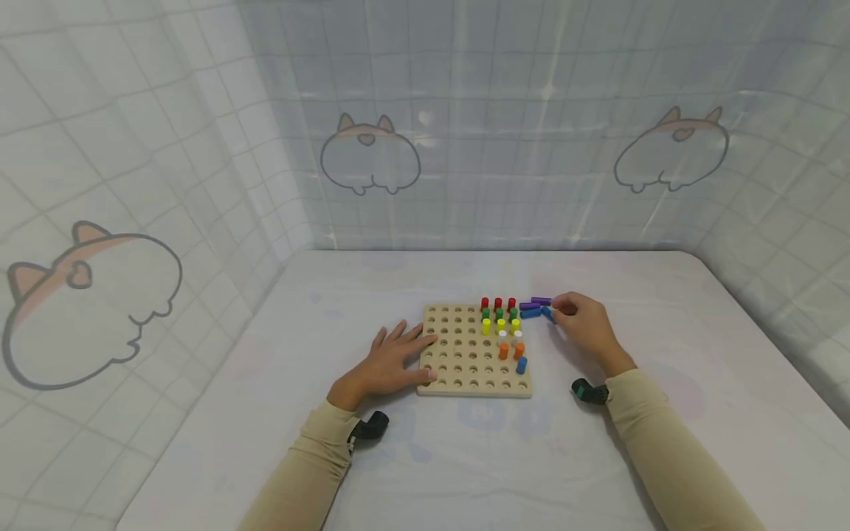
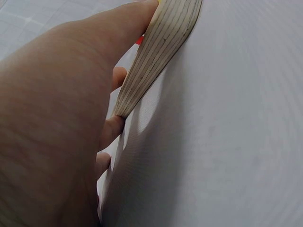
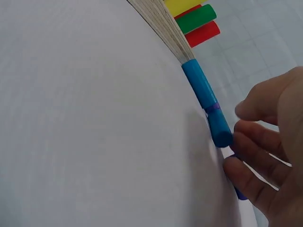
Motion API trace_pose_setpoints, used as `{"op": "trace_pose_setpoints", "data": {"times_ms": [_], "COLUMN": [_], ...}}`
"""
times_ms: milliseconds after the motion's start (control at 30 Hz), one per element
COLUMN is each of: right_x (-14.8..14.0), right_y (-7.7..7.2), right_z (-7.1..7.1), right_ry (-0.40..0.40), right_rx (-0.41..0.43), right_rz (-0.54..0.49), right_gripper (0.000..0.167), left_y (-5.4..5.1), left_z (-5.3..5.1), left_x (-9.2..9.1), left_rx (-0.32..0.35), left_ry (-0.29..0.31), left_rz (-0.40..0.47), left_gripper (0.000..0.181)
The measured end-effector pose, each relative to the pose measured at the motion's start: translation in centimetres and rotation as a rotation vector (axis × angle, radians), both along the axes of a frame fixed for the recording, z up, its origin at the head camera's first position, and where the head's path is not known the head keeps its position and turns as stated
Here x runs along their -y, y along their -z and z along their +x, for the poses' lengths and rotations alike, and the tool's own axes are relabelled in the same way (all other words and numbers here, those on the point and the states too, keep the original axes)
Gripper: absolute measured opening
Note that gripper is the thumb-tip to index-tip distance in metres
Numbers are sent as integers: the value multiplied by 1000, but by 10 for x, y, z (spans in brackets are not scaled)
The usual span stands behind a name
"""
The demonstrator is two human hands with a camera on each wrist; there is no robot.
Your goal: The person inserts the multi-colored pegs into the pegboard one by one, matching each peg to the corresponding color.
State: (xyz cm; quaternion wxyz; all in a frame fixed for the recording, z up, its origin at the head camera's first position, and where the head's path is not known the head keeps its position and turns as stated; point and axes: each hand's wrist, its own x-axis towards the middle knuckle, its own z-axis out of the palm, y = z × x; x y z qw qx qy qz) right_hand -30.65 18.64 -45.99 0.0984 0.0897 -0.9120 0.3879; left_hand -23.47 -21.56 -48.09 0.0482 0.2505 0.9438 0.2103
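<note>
A wooden pegboard (image 1: 474, 393) lies on the table with rows of holes. My left hand (image 1: 388, 365) rests over its left edge, fingers spread; the left wrist view shows the thumb along the board's side (image 2: 163, 47). On the board's right side stand red pegs (image 1: 498, 303), green pegs (image 1: 499, 314), yellow pegs (image 1: 486, 327), white pegs (image 1: 518, 335), orange pegs (image 1: 504, 351) and one blue peg (image 1: 522, 365). Beyond its right edge my right hand (image 1: 587, 324) is at a loose blue peg (image 3: 220, 132), thumb and fingers apart. Another blue peg (image 3: 199, 82) lies beside it.
Two purple pegs (image 1: 541, 300) lie behind the loose blue ones. White cloth (image 1: 412, 472) covers the table. Curtains with a tile pattern (image 1: 478, 147) hang at the back and both sides. Each wrist carries a dark camera (image 1: 589, 391).
</note>
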Motion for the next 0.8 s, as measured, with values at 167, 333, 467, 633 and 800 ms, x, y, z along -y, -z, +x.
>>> {"op": "trace_pose_setpoints", "data": {"times_ms": [167, 333, 467, 633, 800], "right_x": [4, 8, 11, 14, 11], "right_y": [-1, -3, -4, -6, -5], "right_z": [-4, -3, 0, 3, 5], "right_ry": [-13, -45, -59, -73, -58], "right_rx": [-1, 7, 19, -8, -5], "right_rz": [109, 234, 315, 384, 326], "right_gripper": [18, 20, 20, 21, 24], "left_y": [-3, -2, 0, 1, 2], "left_z": [1, 1, 1, 1, 0], "left_x": [0, 0, 0, 1, 1], "left_rx": [8, 12, 16, 6, -2], "left_ry": [2, 0, 4, 4, 2], "left_rz": [4, 7, 15, 22, 21], "left_gripper": [79, 79, 80, 79, 80]}}
